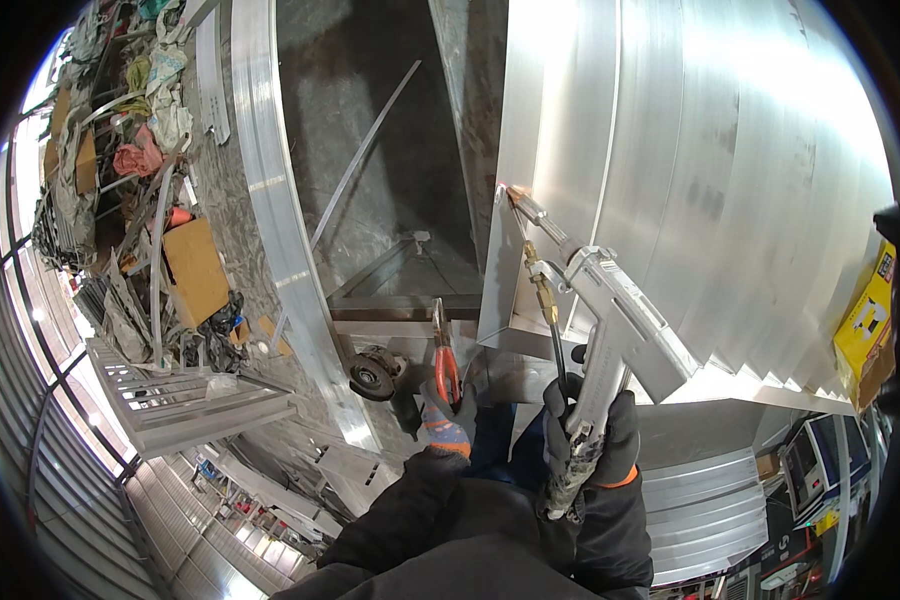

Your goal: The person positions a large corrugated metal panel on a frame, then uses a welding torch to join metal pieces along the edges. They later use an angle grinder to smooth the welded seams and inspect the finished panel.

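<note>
My right hand [622, 438], in a dark glove, is wrapped round the grip of a grey hand-held laser welding gun [625, 315]. The gun's copper-coloured tip meets the left edge of a stack of long silver metal profiles [660, 150], where a small bright spot shows. A brass fitting with a dark hose [548, 300] runs beside the gun's nozzle. My left hand [448, 415], in a dark glove with an orange cuff, is closed on red-handled pliers [446, 365]. Their jaws point away from me and lie apart from the profiles.
An angle grinder [375, 375] lies left of the pliers. A long metal bar [275, 200] runs along the left of a dark metal frame [400, 315]. Scrap and a cardboard box [195, 270] pile up further left. A yellow package [865, 310] sits at the right.
</note>
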Available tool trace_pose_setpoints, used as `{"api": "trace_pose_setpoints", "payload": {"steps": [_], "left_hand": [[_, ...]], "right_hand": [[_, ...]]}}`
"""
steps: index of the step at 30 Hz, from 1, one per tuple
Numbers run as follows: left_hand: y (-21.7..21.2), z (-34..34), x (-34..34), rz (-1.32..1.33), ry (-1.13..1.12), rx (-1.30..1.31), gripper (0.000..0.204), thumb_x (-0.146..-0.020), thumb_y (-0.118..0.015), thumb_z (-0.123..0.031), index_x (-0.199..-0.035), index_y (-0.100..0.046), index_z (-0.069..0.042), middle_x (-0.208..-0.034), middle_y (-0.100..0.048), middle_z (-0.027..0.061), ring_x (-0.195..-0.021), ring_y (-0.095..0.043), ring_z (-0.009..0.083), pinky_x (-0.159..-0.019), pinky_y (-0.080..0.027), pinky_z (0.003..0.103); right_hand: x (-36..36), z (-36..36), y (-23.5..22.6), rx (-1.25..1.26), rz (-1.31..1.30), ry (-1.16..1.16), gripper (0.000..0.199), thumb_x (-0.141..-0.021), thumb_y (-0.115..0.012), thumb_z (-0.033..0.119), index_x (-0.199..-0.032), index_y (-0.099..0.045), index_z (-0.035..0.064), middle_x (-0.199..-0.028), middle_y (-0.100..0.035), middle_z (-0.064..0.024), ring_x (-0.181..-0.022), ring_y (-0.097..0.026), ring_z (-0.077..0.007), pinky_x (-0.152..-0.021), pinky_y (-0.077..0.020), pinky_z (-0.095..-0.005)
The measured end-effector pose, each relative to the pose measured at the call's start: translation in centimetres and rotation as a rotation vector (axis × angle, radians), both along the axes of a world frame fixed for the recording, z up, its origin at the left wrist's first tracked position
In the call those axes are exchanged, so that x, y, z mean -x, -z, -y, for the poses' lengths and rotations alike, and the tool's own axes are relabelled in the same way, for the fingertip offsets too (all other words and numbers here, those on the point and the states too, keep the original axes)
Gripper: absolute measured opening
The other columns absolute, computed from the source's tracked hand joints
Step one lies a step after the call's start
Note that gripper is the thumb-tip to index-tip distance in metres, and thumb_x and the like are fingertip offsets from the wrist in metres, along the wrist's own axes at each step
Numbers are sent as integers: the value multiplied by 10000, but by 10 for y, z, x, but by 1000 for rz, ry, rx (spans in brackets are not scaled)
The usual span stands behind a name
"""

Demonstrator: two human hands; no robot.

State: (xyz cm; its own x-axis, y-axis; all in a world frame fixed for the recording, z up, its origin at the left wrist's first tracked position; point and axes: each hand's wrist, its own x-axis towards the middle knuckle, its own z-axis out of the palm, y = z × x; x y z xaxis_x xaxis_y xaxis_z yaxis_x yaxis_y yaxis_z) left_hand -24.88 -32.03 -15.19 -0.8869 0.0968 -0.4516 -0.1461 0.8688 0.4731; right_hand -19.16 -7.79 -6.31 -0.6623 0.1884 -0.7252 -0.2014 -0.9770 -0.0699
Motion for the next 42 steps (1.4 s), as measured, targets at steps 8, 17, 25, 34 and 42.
{"api": "trace_pose_setpoints", "payload": {"steps": [8,17,25,34,42], "left_hand": [[1,2,0,89,-47,-45,467,-854,-803,-161,-1182,-504,-17,-1001,-628,101,-825,-619,210,-737,-527,352],[-8,-9,2,75,-57,-29,476,-823,-836,-182,-1141,-523,-15,-1002,-533,104,-824,-563,219,-708,-506,360],[-12,-9,3,11,104,91,545,-859,-804,-213,-1230,-464,-6,-973,-622,151,-822,-633,265,-717,-533,398],[-11,-7,0,98,-56,93,541,-845,-814,-232,-1214,-493,0,-899,-621,114,-721,-632,214,-646,-530,360],[-43,-10,11,135,-100,-28,256,-1009,-585,-235,-1111,-526,-7,-917,-562,167,-804,-590,311,-714,-473,437]], "right_hand": [[1,2,3,3,-36,4,779,-942,-623,600,-1495,-370,114,-963,-580,-169,-501,-568,-202,-391,-495,-302],[3,5,5,-7,-81,-33,767,-937,-645,579,-1489,-356,131,-997,-569,-156,-535,-593,-222,-411,-517,-321],[6,4,-5,-2,9,-63,805,-892,-672,624,-1464,-412,121,-989,-586,-118,-523,-596,-182,-436,-495,-296],[-1,8,3,-12,-84,-70,804,-913,-672,600,-1488,-363,132,-1011,-570,-142,-556,-581,-202,-413,-497,-316],[-5,22,-35,-36,145,-91,840,-834,-740,633,-1349,-451,37,-869,-596,-133,-560,-606,-215,-451,-520,-308]]}}
